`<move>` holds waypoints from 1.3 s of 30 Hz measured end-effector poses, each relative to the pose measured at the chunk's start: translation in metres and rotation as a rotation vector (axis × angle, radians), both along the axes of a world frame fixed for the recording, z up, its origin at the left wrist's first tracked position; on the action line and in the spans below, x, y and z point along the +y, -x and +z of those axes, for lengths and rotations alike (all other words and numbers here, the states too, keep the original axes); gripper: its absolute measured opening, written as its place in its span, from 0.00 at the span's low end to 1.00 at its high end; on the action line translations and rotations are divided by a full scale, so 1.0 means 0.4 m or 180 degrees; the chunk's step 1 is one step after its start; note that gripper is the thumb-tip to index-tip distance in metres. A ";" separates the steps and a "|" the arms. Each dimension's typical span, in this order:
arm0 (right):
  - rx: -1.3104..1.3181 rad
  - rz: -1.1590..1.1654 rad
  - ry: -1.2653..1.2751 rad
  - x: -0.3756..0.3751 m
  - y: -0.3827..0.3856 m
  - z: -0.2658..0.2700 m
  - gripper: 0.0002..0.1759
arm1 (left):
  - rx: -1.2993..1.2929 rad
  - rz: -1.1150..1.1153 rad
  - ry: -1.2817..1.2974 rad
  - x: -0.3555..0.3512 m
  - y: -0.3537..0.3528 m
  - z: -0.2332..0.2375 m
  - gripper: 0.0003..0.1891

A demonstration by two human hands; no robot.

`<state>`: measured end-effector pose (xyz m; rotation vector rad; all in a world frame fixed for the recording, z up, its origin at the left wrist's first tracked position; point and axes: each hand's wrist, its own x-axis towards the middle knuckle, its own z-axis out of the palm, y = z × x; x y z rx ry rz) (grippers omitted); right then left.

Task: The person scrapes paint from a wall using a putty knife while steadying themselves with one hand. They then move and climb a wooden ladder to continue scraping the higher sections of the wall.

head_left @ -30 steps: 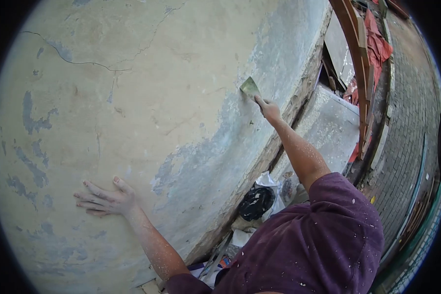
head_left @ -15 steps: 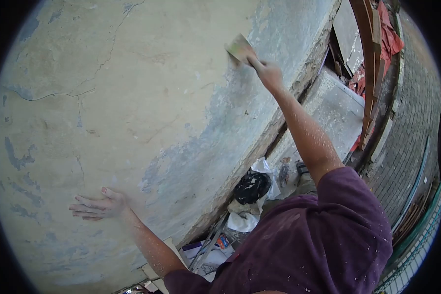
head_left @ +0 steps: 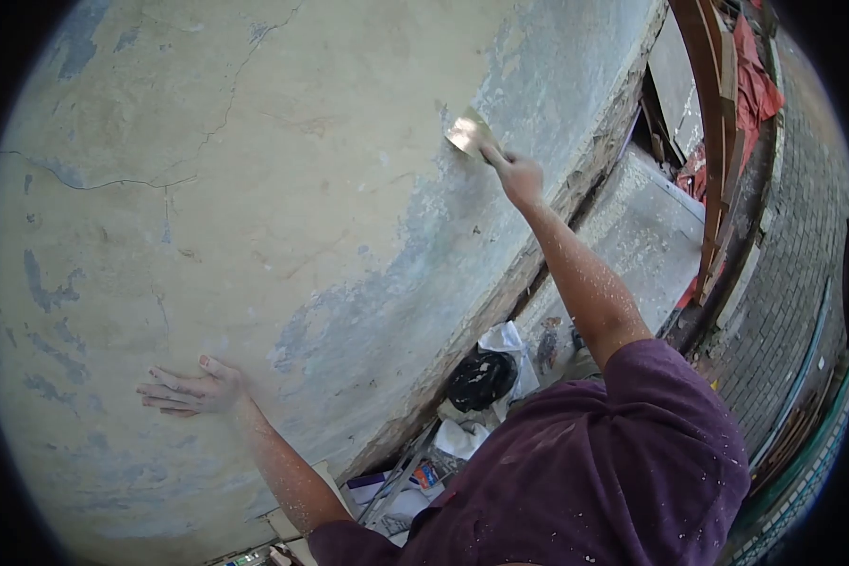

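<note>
A wall (head_left: pixel 283 189) with worn yellowish paint and bare grey-blue patches fills the left and middle of the view. My right hand (head_left: pixel 521 179) is closed around the handle of a scraper (head_left: pixel 470 134). The wide, flat blade lies at the border between the paint and a grey-blue strip, shining where it catches light. Lower left, my left hand (head_left: pixel 196 389) rests on the wall with its fingers spread, dusty and holding nothing. Pale flecks cover both forearms.
Below the wall's rough edge lie a black bag (head_left: pixel 482 379), white plastic (head_left: pixel 460 439) and assorted clutter. A pale, flecked board (head_left: pixel 646 222) leans at the right, near a brown wooden frame (head_left: pixel 715 141) and red sheeting (head_left: pixel 755 80). Brick paving (head_left: pixel 807 198) runs along the far right.
The scraper has moved down a little along the paint's border, and my right hand has come down with it. My left hand stays at about the same spot. The view has shifted slightly.
</note>
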<state>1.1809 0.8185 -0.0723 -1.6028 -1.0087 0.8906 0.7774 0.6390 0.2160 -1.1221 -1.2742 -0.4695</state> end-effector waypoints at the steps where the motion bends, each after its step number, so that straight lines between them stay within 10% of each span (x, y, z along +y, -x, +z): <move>1: 0.0032 -0.0046 -0.0124 0.009 0.006 0.104 0.33 | 0.0039 0.0007 0.0051 -0.006 0.001 0.007 0.40; 4: 0.0092 0.0026 -0.0656 0.063 0.000 0.274 0.34 | -0.0017 0.0023 0.0043 -0.007 -0.009 -0.004 0.40; 10: 0.0034 -0.0087 -0.0101 -0.013 0.013 -0.054 0.32 | -0.0063 -0.0113 -0.0012 0.009 -0.011 -0.003 0.40; 16: -0.0061 -0.0066 -0.1244 0.004 0.083 0.316 0.33 | -0.0054 -0.0076 0.0037 -0.003 -0.009 0.002 0.40; 21: -0.0785 0.0141 -0.0013 -0.145 0.125 -0.040 0.32 | -0.0047 -0.0158 -0.0017 0.004 0.006 -0.001 0.40; 26: 0.0182 -0.0165 -0.1050 -0.082 0.293 0.341 0.31 | -0.0069 -0.0333 -0.0026 0.009 0.014 0.001 0.40; 32: -0.0357 -0.0013 -0.0115 -0.203 0.268 0.121 0.34 | -0.0216 -0.0326 -0.0040 -0.005 0.026 -0.006 0.39; 39: -0.0417 -0.0257 -0.0037 -0.218 0.237 0.226 0.36 | -0.0323 -0.0352 -0.0056 0.001 0.029 -0.002 0.38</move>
